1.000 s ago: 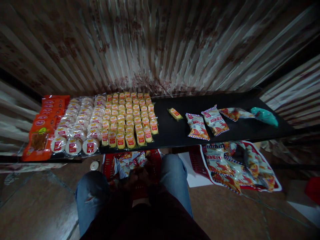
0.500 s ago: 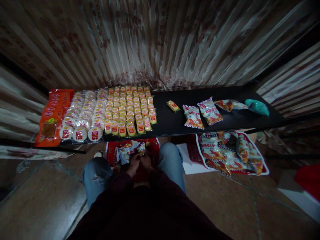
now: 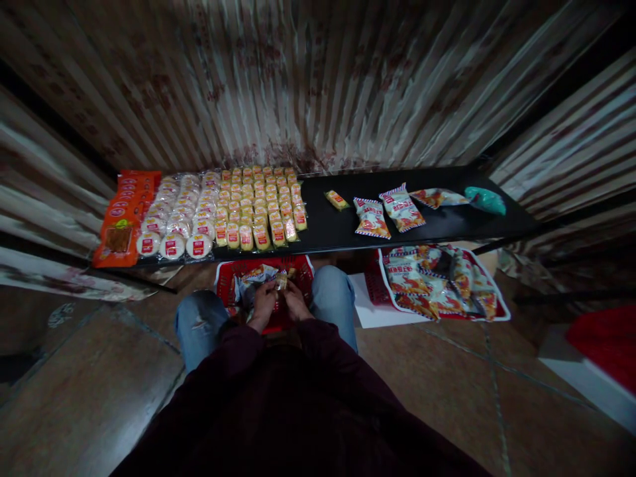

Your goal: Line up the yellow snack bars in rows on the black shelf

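Between my knees stands a red basket [image 3: 309,266] with snack bags [image 3: 244,286] in it. Over it my left hand [image 3: 264,301] and my right hand [image 3: 296,303] meet. Their fingertips are closed on a small yellowish wrapped snack [image 3: 281,281], which looks like one of the wrapped cakes [image 3: 261,235] on the shelf. Fingers cover part of it, and the dim light hides its label. In front, the black shelf [image 3: 322,232] carries close rows of these wrapped cakes. One single wrapped cake [image 3: 336,200] lies apart, right of the rows.
Left on the shelf are orange packets [image 3: 118,218] and rows of round white wrapped crackers [image 3: 173,245]. Snack bags [image 3: 402,209] and a green packet [image 3: 485,200] lie to the right. A second basket [image 3: 503,311], full of bags, stands on the floor by my right knee.
My hands have come up a little and their wrists stand farther apart, with the small wrapped snack now showing more clearly between the fingertips. The view has shifted slightly; the shelf goods look unchanged.
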Motion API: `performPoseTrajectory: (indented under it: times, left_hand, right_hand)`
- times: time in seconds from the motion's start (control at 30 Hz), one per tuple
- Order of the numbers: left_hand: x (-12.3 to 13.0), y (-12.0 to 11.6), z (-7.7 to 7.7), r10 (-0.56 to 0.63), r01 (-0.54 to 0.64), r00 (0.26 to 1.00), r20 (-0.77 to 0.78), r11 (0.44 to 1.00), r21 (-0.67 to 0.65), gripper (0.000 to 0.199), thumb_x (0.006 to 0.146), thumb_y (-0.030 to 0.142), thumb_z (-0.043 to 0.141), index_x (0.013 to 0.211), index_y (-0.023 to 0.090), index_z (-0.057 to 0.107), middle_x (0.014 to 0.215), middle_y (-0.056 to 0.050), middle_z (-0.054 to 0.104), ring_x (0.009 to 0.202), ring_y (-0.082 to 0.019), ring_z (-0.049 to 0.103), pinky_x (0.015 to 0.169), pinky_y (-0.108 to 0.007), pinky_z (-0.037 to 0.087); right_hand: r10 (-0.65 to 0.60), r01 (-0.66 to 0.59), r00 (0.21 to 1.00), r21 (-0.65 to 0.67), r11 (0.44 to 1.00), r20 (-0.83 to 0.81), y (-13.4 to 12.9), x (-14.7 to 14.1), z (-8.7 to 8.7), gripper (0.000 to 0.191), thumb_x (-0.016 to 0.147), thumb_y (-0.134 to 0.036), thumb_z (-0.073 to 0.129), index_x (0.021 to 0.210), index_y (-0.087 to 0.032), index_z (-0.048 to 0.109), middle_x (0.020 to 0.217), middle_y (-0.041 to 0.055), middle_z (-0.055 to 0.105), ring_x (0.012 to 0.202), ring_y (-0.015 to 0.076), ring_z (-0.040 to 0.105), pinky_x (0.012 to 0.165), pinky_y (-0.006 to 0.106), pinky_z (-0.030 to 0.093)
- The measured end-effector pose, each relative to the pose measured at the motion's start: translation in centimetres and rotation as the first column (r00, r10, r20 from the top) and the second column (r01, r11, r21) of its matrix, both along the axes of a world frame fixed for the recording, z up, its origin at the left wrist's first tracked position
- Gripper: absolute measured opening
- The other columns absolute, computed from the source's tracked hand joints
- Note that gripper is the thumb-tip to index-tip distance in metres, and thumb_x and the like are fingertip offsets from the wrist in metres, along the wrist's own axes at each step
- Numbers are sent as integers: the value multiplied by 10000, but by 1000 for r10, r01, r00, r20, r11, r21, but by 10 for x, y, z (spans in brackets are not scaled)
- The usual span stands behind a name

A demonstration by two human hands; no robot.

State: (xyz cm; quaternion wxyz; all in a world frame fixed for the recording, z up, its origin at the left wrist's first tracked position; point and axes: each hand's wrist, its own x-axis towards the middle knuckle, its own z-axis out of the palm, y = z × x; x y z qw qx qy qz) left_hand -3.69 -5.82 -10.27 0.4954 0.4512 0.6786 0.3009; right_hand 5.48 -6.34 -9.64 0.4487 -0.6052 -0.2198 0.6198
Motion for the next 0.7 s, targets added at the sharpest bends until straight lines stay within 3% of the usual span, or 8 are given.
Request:
performPoseTrajectory:
  times: [0.23,0.43,0.6,0.7]
  left_hand:
    - [2,-5,29,39,-37,999,-33,997,72,345,786,55,484,1056,148,677,1091,-83,711,1011,-163,656,946,-293,486]
    - [1,-14,33,39,-36,999,-31,995,89,397,772,44,479,1112,141,659,1142,-94,694,1045,-174,644,968,-313,475]
    - [-3,-19,36,42,-39,999,-29,994,98,399,794,61,463,1135,157,645,1154,-87,691,1060,-172,634,954,-310,476]
    - [-4,-23,40,73,-74,997,14,993,97,359,813,107,470,1126,149,641,1133,-91,692,1035,-176,639,916,-299,491]
  right_hand:
    - [-78,92,983,78,993,-165,-11,1,21,409,642,-227,653,1048,-191,621,848,12,728,766,150,674,715,249,517]
    - [-106,116,981,55,992,-162,-19,-2,33,452,641,-207,624,1093,-188,605,798,-2,717,709,138,656,694,249,509]
    - [-20,37,987,107,994,-156,-25,-6,43,452,638,-199,621,1090,-199,618,798,-13,705,692,123,640,679,230,498]
    - [-30,47,985,90,995,-172,-27,-5,47,504,628,-160,585,1128,-212,615,841,-16,710,705,117,638,682,225,500]
